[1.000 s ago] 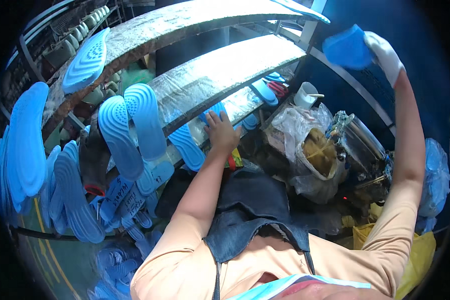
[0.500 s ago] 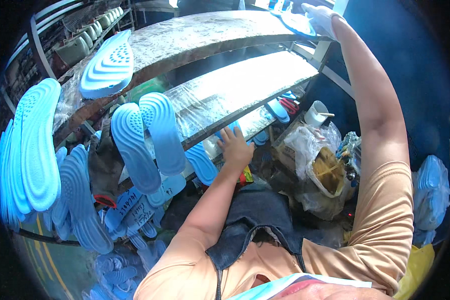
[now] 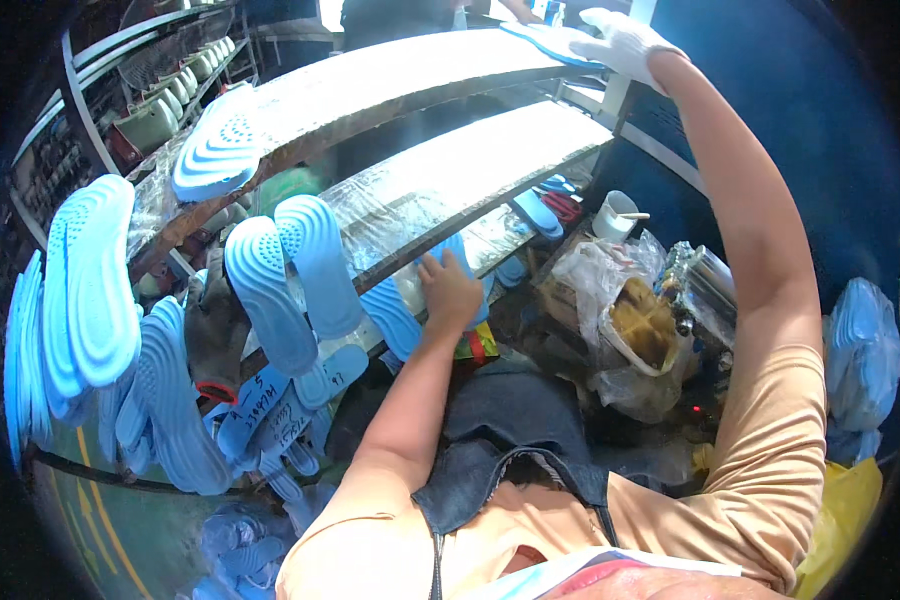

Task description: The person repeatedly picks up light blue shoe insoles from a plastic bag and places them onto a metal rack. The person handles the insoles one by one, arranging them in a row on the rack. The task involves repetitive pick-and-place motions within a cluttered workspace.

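My bare left hand [image 3: 452, 298] is at the lower shelf's front edge, fingers apart, over a light-blue insole [image 3: 451, 246] that it partly covers. Whether it grips this insole is unclear. Another ridged blue insole [image 3: 391, 318] hangs just left of it. My right hand [image 3: 625, 46], in a white glove, reaches to the far right end of the upper shelf [image 3: 390, 68]. Its fingers are stretched out and touch the end of a flat blue-edged insole [image 3: 550, 44] lying there. Glare washes out that insole's surface.
Ridged insoles [image 3: 95, 285] stand along the left; a pair [image 3: 315, 265] leans at the middle board. A dark glove [image 3: 217, 325] hangs between. At right are a white cup [image 3: 617, 215] and a plastic bag [image 3: 610, 285]. Another person's hand [image 3: 520, 10] shows beyond the upper shelf.
My right hand has shifted left, and the insole by it lies farther left on the shelf. My left hand has moved slightly left and stays at the lower shelf. The view has shifted slightly.
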Demonstrator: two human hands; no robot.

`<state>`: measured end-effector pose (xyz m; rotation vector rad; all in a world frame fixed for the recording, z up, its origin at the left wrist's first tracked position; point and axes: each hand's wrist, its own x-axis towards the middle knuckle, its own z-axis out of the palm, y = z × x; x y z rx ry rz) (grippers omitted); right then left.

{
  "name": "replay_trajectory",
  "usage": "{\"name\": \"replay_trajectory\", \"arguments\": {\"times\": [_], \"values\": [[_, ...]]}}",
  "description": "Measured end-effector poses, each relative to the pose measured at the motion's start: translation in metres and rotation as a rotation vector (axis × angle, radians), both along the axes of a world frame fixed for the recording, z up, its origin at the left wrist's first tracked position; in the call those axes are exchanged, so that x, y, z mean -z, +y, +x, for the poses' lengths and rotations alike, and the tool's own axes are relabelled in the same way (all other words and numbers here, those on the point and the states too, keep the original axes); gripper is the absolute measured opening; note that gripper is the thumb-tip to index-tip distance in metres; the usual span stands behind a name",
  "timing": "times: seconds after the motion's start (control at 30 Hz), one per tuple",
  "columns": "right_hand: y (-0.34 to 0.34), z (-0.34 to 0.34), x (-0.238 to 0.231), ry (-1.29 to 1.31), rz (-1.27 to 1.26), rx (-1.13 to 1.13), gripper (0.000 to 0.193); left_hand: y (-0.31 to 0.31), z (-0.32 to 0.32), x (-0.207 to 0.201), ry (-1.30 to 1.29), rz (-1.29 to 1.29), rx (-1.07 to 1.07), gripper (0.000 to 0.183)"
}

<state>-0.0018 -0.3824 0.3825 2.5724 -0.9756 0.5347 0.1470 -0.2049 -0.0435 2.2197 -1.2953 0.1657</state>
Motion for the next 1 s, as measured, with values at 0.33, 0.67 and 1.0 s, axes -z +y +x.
{"name": "replay_trajectory", "arguments": {"times": [0.33,0.67,1.0], "values": [[0.1,-0.242,0.027,0.033,0.126,0.048,0.047,0.093,-0.075,-0.148,2.141,-0.297,1.18,0.074],[0.139,-0.312,0.035,0.089,0.41,0.271,0.051,0.097,-0.244,-0.162,2.513,0.093,1.252,0.062],[0.068,-0.324,0.096,0.082,0.467,0.088,0.02,0.061,-0.213,-0.122,1.392,-0.019,0.879,0.043]]}}
